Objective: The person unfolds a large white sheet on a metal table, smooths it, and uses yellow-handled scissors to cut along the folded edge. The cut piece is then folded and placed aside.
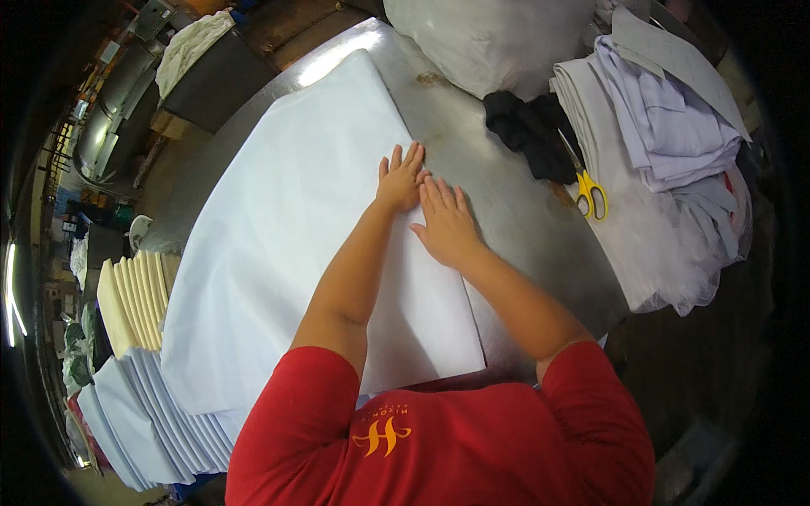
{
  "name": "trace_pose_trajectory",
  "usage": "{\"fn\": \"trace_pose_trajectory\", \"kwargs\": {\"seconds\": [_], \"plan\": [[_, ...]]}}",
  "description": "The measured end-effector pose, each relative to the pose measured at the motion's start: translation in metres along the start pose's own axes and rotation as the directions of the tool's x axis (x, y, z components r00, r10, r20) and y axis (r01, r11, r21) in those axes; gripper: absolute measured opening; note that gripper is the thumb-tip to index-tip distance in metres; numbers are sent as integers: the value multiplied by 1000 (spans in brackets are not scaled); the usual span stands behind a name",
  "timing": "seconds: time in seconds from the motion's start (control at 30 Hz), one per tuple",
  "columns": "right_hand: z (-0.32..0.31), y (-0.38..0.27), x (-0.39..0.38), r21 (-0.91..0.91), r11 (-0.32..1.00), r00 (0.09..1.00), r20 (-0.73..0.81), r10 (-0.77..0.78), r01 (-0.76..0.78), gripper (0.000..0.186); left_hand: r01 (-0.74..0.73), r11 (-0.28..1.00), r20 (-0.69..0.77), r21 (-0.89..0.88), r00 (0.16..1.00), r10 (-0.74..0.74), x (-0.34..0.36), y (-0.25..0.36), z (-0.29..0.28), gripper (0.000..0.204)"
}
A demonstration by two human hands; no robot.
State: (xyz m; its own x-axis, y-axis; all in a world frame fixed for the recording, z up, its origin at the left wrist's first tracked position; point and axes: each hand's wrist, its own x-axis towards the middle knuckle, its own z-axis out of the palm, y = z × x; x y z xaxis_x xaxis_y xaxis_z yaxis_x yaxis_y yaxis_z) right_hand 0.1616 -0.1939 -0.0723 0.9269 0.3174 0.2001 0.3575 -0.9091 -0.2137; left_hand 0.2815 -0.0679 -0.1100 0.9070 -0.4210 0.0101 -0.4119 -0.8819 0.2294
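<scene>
A large white cloth (261, 228) lies spread over the metal table (472, 152), its right edge running slantwise past my hands. My left hand (401, 179) rests flat on the cloth near that edge, fingers spread. Just beside it, my right hand (445, 221) presses along the same edge with its fingers stretched out. The two hands nearly touch, and neither grips anything. Some creases show in the cloth below my left forearm.
Yellow-handled scissors (591, 194) and a black cloth (530, 135) lie at the right beside folded white fabric (666, 126). A big white bundle (498, 42) stands at the back. Folded pale blue cloths (156, 422) and cream cloths (131, 299) are stacked at left.
</scene>
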Motion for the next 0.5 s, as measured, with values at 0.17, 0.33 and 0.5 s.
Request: {"fn": "trace_pose_trajectory", "kwargs": {"seconds": [0.17, 0.33, 0.5], "plan": [[27, 5, 5, -63, 997, 996, 83, 42, -37, 75, 24, 999, -38, 32, 999, -23, 0, 0, -4, 54], [21, 5, 4, -61, 998, 996, 86, 23, -18, 74, 150, 980, -122, 128, 983, -134, 31, -2, -2, 52], [16, 4, 7, -45, 999, 991, 132, 25, -19, 74, 199, 969, -154, 144, 972, -176, 82, -27, -4, 52]]}}
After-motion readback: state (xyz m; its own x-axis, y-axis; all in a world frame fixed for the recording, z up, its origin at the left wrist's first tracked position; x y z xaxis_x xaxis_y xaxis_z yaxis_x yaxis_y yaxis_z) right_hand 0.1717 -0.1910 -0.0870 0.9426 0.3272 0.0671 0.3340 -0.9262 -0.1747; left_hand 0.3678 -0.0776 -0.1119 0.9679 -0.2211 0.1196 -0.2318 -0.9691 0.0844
